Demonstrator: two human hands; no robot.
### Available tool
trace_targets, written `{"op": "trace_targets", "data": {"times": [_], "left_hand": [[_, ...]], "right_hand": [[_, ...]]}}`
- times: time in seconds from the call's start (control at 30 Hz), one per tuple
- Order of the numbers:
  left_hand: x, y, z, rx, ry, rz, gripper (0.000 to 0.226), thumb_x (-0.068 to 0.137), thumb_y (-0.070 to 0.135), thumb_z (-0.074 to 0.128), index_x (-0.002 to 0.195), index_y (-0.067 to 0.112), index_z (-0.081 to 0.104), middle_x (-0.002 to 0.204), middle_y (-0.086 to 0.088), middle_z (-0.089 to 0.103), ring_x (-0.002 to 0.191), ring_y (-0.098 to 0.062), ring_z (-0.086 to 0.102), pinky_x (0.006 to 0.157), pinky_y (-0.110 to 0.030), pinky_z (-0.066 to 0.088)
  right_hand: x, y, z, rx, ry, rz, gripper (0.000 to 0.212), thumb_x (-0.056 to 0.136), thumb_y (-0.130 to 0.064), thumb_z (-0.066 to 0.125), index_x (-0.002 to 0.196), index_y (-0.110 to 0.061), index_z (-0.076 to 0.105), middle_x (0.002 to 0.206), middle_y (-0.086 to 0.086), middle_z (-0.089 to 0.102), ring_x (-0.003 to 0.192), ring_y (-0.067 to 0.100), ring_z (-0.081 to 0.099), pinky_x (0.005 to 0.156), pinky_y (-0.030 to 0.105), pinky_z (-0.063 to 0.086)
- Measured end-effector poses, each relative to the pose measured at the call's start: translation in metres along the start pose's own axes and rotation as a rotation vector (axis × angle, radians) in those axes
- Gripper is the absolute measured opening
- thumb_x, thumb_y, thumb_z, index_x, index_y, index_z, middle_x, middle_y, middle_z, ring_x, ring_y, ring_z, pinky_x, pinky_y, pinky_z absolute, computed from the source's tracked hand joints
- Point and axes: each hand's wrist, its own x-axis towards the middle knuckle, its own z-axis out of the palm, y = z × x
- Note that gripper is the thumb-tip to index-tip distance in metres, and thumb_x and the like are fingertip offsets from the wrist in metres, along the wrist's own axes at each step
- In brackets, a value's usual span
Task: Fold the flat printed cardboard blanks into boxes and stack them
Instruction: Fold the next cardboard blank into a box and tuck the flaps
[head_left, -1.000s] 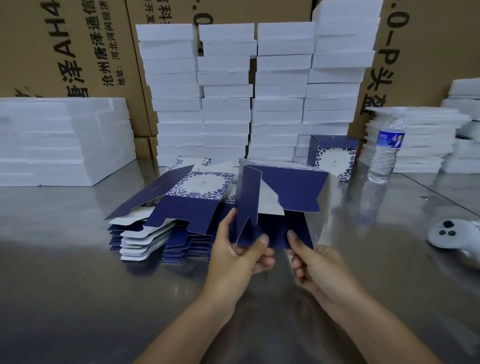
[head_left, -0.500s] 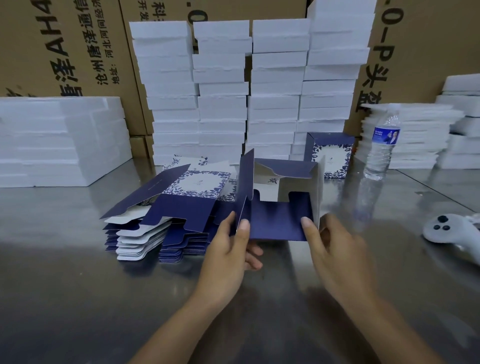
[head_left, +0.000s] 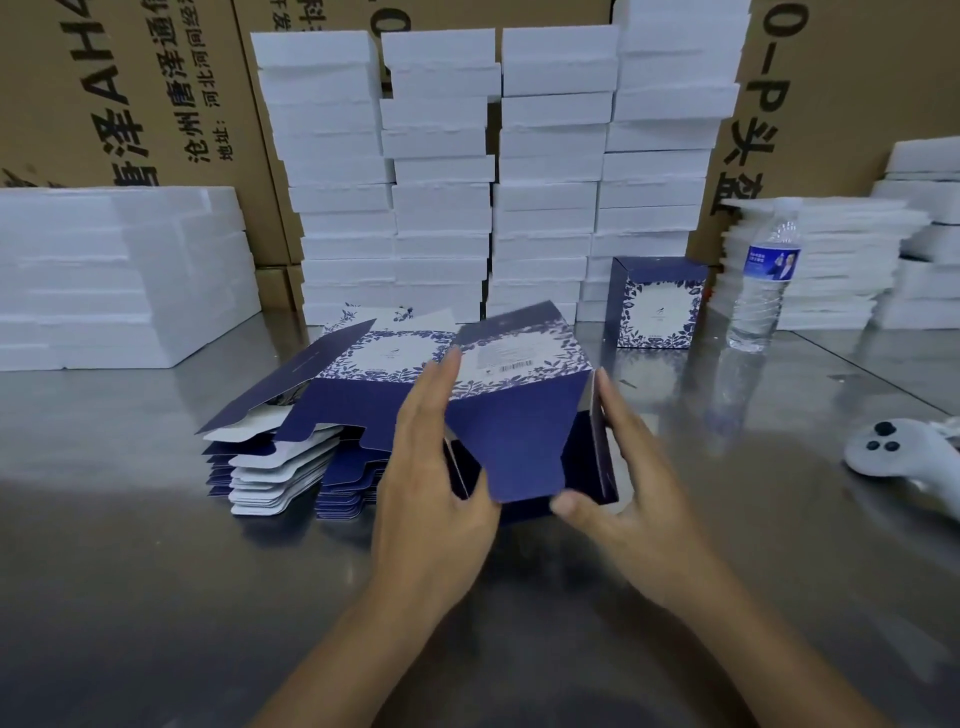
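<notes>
Since a moment ago the half-folded navy-and-white printed cardboard box (head_left: 519, 415) has tipped over, its blue flap now folded across. Head view: it's on the steel tabletop (head_left: 156, 597), centre. It looks like light, springy card, best held by its walls. Left hand (head_left: 431, 493) and right hand (head_left: 634, 499) press straight fingers (head_left: 441, 379) flat against the box's 9 and 3 o'clock sides.

Steel table (head_left: 156, 571), reflective. Brown printed cartons (head_left: 130, 78) line the rear. White foam stacks (head_left: 441, 208) stand before them. Bottle (head_left: 761, 291) and controller (head_left: 893, 460) at right, apart.
</notes>
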Motion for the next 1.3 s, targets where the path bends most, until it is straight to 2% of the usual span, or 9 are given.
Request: {"op": "trace_targets", "data": {"times": [0.07,0.23,0.43,0.53,0.7,0.8,0.93,1.07,1.3], "left_hand": [[0.002,0.0,-0.003,-0.093,-0.007,-0.098,0.075,0.083,0.033,0.068,0.129,0.068,0.022,0.135,0.038,0.038,0.126,0.014,0.036,0.099,-0.025,0.043],[0.008,0.002,-0.004,-0.273,0.062,-0.238,0.056,0.079,0.045,0.06,0.133,0.036,0.045,0.116,0.039,0.052,0.111,0.021,0.043,0.085,-0.001,0.039],[0.009,0.008,-0.008,-0.445,0.059,-0.289,0.057,0.058,0.063,0.058,0.109,0.036,0.055,0.111,0.039,0.056,0.103,0.02,0.05,0.078,-0.002,0.041],[0.008,0.011,-0.006,-0.492,-0.009,-0.269,0.05,0.062,0.056,0.06,0.107,0.035,0.054,0.132,0.031,0.043,0.116,0.021,0.041,0.08,0.001,0.038],[0.006,0.015,-0.004,-0.498,-0.054,-0.23,0.047,0.067,0.051,0.059,0.109,0.031,0.051,0.132,0.012,0.05,0.119,0.013,0.043,0.088,-0.002,0.038],[0.005,0.014,-0.004,-0.489,-0.067,-0.216,0.047,0.068,0.053,0.06,0.109,0.031,0.052,0.122,0.019,0.054,0.114,0.012,0.048,0.086,-0.004,0.039],[0.004,0.012,-0.002,-0.46,-0.099,-0.215,0.053,0.063,0.057,0.062,0.109,0.031,0.054,0.13,0.026,0.049,0.124,0.013,0.04,0.098,-0.009,0.037],[0.0,0.013,0.001,-0.388,-0.136,-0.197,0.054,0.066,0.059,0.059,0.112,0.032,0.055,0.142,0.026,0.037,0.13,0.016,0.03,0.104,-0.011,0.033],[0.0,0.013,0.002,-0.297,-0.16,-0.178,0.05,0.071,0.064,0.058,0.114,0.039,0.052,0.143,0.029,0.033,0.129,0.019,0.027,0.095,0.001,0.028]], "right_hand": [[0.0,0.005,-0.003,0.038,-0.069,-0.023,0.093,0.061,-0.088,0.05,0.14,-0.061,0.009,0.15,-0.034,0.016,0.139,-0.009,0.016,0.103,0.003,0.025],[-0.002,0.008,0.0,0.329,-0.102,0.033,0.091,0.068,-0.087,0.041,0.145,-0.039,0.032,0.151,-0.008,0.036,0.14,0.012,0.031,0.113,0.044,0.031],[0.003,0.0,0.0,0.422,0.061,0.028,0.048,0.081,-0.075,0.043,0.117,-0.05,0.06,0.128,-0.019,0.059,0.122,0.001,0.051,0.094,0.014,0.043],[0.006,0.001,0.002,0.34,0.289,0.058,0.015,0.081,-0.046,0.067,0.095,-0.043,0.07,0.1,-0.011,0.071,0.096,0.011,0.064,0.091,0.041,0.05],[0.005,0.0,-0.002,0.207,0.335,0.044,0.013,0.073,-0.051,0.062,0.081,-0.041,0.061,0.083,-0.017,0.066,0.078,0.004,0.06,0.083,0.037,0.048],[0.004,0.002,-0.004,0.005,0.278,-0.025,0.021,0.082,-0.054,0.048,0.075,-0.034,0.046,0.079,-0.016,0.055,0.073,0.006,0.052,0.07,0.021,0.041],[0.002,-0.001,-0.005,-0.205,0.257,-0.071,0.033,0.091,-0.052,0.032,0.068,-0.027,0.032,0.064,-0.01,0.041,0.058,0.01,0.036,0.053,0.028,0.03],[0.003,-0.005,-0.009,-0.39,0.278,-0.069,0.045,0.094,-0.045,0.025,0.074,-0.009,0.045,0.057,-0.002,0.043,0.053,0.024,0.043,0.048,0.042,0.035],[0.001,-0.009,-0.013,-0.543,0.318,-0.056,0.032,0.094,-0.024,0.038,0.074,-0.002,0.05,0.053,0.006,0.044,0.045,0.032,0.041,0.045,0.033,0.031]]}}
